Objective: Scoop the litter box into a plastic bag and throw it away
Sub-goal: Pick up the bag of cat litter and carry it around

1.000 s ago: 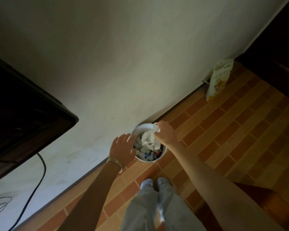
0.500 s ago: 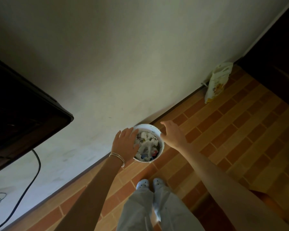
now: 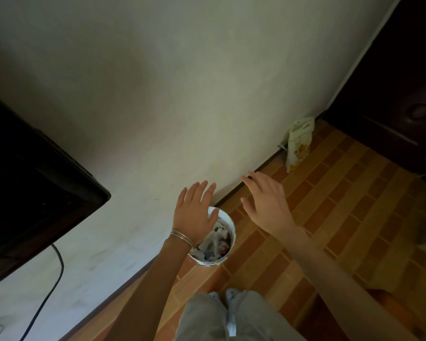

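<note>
Plastic bag [image 3: 217, 238], apparently the whitish crumple on top, lies in the round bin [image 3: 233, 228] on the floor [image 3: 342, 217] against the wall [image 3: 207, 94]. Both hands hover spread and empty. The left hand [image 3: 194, 214] overlaps the bin's left rim and is nearer; the right hand [image 3: 266, 205] is off to its right.

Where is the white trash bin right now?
Head view, lower centre: the white trash bin stands on the tiled floor by the wall, below the left hand.

Probably a home: tiled floor [image 3: 342, 205], plain wall [image 3: 182, 94], small waste bin [image 3: 233, 232], wooden door [image 3: 391, 94].
</note>
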{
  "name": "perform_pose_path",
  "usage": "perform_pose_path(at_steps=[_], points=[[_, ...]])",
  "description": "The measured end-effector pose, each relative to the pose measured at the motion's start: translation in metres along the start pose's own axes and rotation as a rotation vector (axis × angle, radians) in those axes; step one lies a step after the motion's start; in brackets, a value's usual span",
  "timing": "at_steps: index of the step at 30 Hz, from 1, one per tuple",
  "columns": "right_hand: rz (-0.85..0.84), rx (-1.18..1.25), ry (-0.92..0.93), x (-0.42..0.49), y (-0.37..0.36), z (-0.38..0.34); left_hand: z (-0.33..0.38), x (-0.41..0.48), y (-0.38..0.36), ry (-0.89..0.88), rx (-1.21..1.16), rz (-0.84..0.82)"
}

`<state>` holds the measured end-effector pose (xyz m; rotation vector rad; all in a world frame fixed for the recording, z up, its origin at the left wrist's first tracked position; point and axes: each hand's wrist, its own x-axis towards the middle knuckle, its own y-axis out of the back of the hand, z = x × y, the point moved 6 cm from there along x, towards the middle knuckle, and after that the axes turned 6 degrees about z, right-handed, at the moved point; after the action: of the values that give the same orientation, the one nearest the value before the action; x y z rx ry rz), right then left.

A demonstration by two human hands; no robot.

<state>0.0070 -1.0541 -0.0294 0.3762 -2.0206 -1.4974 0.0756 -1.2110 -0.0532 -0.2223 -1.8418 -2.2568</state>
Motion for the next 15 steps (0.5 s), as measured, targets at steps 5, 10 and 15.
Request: perform_pose_path(at_steps=[5,10,15], points=[[-0.031,-0.063,-0.057,-0.024,0.005,0.005,0.02,0.003,-0.001,-0.082,0.013,-0.036],[-0.109,-0.104,-0.145,-0.051,-0.001,0.02,0.034,0.003,-0.01,-0.21,0.049,-0.074],[-0.141,-0.114,-0.22,-0.071,0.002,0.044,0.051,0.018,-0.023,-0.327,0.059,-0.107]])
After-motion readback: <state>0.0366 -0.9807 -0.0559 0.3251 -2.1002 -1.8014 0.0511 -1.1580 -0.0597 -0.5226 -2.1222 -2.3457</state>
